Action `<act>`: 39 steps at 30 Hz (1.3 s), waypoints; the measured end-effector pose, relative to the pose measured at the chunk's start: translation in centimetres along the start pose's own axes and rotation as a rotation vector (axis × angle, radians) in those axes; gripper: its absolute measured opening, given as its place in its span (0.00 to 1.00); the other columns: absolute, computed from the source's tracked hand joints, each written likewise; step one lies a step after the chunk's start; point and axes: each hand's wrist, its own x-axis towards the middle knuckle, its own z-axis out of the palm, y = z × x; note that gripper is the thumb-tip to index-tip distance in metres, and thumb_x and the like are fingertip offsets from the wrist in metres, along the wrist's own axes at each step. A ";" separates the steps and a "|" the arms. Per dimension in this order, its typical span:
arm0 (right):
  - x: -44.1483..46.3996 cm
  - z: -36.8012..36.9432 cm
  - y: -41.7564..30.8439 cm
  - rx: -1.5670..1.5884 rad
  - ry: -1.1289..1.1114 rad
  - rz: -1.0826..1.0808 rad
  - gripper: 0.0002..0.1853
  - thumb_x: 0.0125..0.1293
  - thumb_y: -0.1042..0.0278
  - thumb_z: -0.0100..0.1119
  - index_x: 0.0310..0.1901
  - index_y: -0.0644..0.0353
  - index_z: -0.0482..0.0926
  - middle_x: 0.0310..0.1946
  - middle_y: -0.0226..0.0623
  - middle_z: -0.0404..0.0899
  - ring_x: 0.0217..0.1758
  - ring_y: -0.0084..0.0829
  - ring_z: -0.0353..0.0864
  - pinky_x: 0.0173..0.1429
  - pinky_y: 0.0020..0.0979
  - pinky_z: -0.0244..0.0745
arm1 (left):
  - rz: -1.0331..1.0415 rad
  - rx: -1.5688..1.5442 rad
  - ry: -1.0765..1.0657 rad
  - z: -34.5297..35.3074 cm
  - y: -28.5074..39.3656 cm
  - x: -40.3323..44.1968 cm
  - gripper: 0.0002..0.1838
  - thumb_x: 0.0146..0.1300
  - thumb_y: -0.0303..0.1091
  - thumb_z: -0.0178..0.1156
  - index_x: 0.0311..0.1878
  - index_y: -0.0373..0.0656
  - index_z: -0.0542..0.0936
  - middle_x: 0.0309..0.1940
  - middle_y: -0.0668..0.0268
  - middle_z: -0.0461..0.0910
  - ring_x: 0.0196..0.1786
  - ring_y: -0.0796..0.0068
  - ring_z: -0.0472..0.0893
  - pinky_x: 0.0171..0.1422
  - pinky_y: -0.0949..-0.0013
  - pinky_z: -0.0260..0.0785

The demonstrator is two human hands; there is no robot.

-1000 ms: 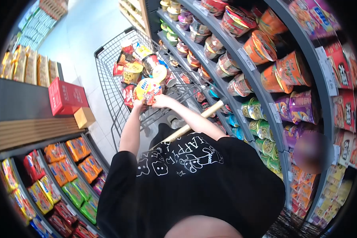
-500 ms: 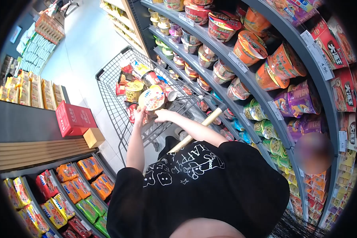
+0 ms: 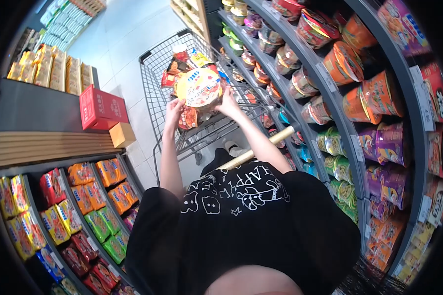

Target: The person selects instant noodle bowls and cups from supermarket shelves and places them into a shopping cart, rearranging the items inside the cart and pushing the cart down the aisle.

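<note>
Both my hands hold an instant noodle bowl (image 3: 200, 87) with a pale, printed round lid, over the shopping cart (image 3: 153, 91). My left hand (image 3: 174, 111) grips its lower left edge, fingers curled against the rim. On the other side my right hand (image 3: 227, 102) is closed around the right edge. Beneath and behind the bowl lie more packaged foods, among them a red-and-white cup (image 3: 180, 51) and a yellow package (image 3: 200, 59). A red package (image 3: 188, 118) shows just below the bowl. The bowl's underside is hidden.
The cart's pale handle bar (image 3: 261, 147) crosses in front of my body. At right a shelf (image 3: 325, 86) carries rows of noodle bowls. Bagged noodles (image 3: 87, 194) fill the lower left rack, and a red box (image 3: 102, 108) stands beside a small cardboard box (image 3: 122, 135).
The noodle bowl has come up and nearer to me, its lid appearing larger. My right hand has moved from the bowl's lower edge to its right side. The whole view has shifted.
</note>
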 end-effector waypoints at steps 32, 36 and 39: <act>-1.7 -0.2 -4.8 0.587 -0.112 -0.233 0.66 0.30 0.60 0.74 0.60 0.60 0.26 0.56 0.57 0.50 0.61 0.41 0.55 0.62 0.36 0.54 | 0.429 0.638 0.275 4.5 3.1 -3.8 0.53 0.42 0.38 0.65 0.64 0.42 0.38 0.59 0.50 0.52 0.57 0.62 0.62 0.60 0.62 0.55; -2.6 -2.1 -7.2 0.370 0.041 -0.278 0.60 0.26 0.59 0.74 0.58 0.60 0.38 0.55 0.52 0.51 0.60 0.44 0.54 0.62 0.40 0.54 | 0.427 0.065 0.239 6.6 5.4 -4.4 0.43 0.53 0.37 0.56 0.65 0.42 0.39 0.60 0.53 0.52 0.58 0.63 0.62 0.61 0.63 0.54; -1.3 -3.8 -8.8 0.451 0.129 -0.408 0.59 0.28 0.62 0.74 0.57 0.57 0.38 0.55 0.50 0.51 0.60 0.39 0.53 0.63 0.38 0.53 | 0.398 0.042 0.253 6.8 4.8 -4.0 0.38 0.56 0.34 0.51 0.64 0.42 0.41 0.55 0.55 0.57 0.56 0.65 0.63 0.57 0.65 0.59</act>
